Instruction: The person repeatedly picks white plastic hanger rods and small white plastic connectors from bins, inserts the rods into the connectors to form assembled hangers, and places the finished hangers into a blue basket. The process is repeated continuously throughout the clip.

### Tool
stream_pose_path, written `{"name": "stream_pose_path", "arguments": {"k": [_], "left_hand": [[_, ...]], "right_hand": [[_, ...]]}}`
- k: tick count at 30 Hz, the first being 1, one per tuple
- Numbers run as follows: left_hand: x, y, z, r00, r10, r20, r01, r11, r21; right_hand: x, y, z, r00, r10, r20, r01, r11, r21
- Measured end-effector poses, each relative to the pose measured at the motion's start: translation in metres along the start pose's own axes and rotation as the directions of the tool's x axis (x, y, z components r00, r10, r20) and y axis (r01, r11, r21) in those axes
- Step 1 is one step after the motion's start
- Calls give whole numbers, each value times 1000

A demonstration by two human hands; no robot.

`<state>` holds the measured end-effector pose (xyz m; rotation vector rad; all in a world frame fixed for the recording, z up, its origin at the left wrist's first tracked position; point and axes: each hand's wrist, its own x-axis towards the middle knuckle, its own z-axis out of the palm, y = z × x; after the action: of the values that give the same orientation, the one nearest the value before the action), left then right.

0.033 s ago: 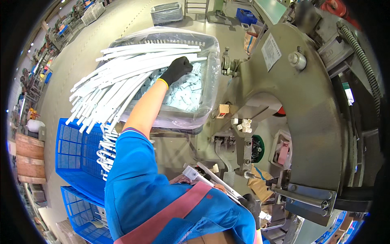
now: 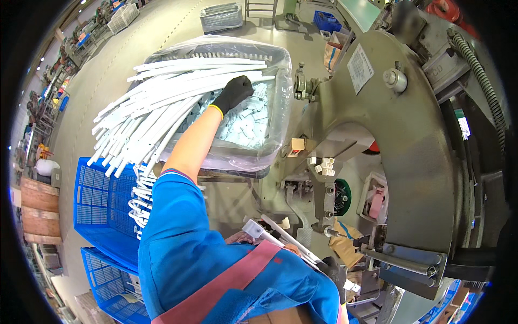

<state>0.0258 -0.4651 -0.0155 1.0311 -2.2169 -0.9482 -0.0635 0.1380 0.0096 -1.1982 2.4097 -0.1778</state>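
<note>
My left hand, in a dark glove, is a closed fist over a lined bin. A white tube's end shows just past its knuckles; what the fist holds is hidden. Many white tubes lie heaped across the bin's left side, their ends hanging over its edge. Below my fist are pale flat metal pieces. Low on the right, my right hand, also gloved, is closed around the ends of white tubes, one with a flat plate end. My sleeve hides part of this hand.
A large grey-green press machine fills the right side. Small white blocks sit on its front part. Blue plastic baskets stand at left, with bent white parts beside my sleeve. A foot pedal is below.
My left hand and forearm have shifted very slightly left. Everything else looks the same.
</note>
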Motion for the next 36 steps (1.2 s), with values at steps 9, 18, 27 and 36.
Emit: {"name": "stream_pose_path", "arguments": {"k": [9, 18, 27, 36], "left_hand": [[-22, 6, 53, 947, 34, 319, -219, 795, 566], [-108, 98, -9, 976, 217, -9, -217, 976, 0], [-284, 225, 118, 753, 397, 525, -238, 908, -346], [-330, 237, 202, 879, 396, 265, -399, 916, -47]], "right_hand": [[4, -8, -1, 976, -216, 3, 215, 971, -105], [1, 18, -28, 921, -382, -72, 385, 922, 38], [11, 100, -41, 796, -604, 43, 598, 771, -218], [16, 153, -72, 644, -764, 34, 693, 564, -449]]}}
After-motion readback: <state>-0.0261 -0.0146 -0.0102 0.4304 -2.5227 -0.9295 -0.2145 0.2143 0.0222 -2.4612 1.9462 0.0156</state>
